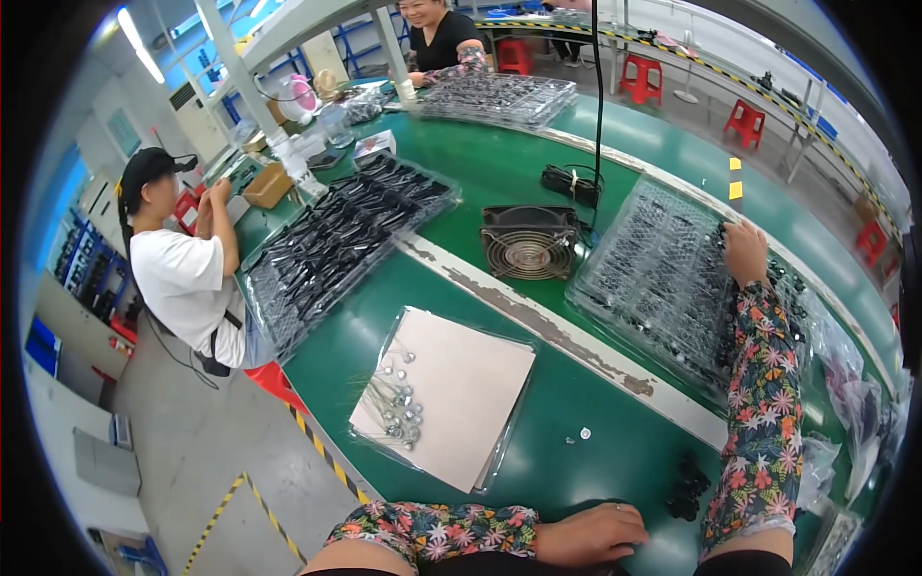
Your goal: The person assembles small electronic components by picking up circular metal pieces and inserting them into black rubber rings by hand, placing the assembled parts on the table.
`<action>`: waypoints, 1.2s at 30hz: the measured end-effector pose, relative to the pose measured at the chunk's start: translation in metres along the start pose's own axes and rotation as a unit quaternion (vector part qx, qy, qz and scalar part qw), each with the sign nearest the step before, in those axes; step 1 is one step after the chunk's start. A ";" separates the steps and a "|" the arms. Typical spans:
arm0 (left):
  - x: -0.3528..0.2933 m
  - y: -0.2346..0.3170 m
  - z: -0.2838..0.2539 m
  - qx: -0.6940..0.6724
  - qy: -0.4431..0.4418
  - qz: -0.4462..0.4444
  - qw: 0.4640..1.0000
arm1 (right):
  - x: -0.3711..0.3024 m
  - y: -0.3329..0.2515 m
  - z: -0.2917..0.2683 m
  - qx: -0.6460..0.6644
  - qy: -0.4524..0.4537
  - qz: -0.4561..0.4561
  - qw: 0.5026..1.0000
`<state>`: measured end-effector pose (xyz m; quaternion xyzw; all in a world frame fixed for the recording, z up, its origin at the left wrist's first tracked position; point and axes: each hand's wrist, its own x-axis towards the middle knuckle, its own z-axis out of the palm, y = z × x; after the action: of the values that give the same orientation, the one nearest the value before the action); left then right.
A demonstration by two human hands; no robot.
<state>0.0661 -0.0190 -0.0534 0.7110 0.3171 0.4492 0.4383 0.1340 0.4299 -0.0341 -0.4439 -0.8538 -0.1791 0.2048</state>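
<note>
My right hand [745, 253] reaches to the far right edge of a clear plastic tray [663, 274] filled with small dark parts. Its fingers are bent together at the tray's edge, and whatever they grip is hidden. My left hand [594, 535] rests on the green table at the near edge, its fingers loosely bent and lying on the surface, with nothing visible in them. Close to the left hand sit a small pile of black parts [688, 488] and a small white round piece [585, 434]. Several silvery round-headed parts with thin wires [401, 408] lie on a pale board [461, 384].
A black fan [529, 244] and a coiled black cable [570, 180] stand beyond the white strip. A tray of black cabled parts [355, 226] lies left; more stacked trays [499, 99] lie at the back. Plastic bags [850, 384] crowd the right. Two people work across the table.
</note>
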 end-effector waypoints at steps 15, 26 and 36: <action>0.002 0.004 -0.004 0.049 0.017 0.039 0.998 | 0.001 -0.010 -0.082 0.046 0.117 -0.061 0.990; 0.001 -0.010 0.002 0.066 -0.016 -0.008 0.998 | -0.083 -0.039 -0.225 0.119 0.065 -0.171 0.976; 0.011 -0.007 -0.009 0.072 -0.035 -0.017 0.997 | -0.223 -0.104 -0.316 0.120 0.018 -0.219 0.968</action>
<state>0.0617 -0.0035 -0.0536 0.7507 0.3450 0.3924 0.4043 0.2246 0.0669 0.1093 -0.2152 -0.9415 -0.1234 0.2280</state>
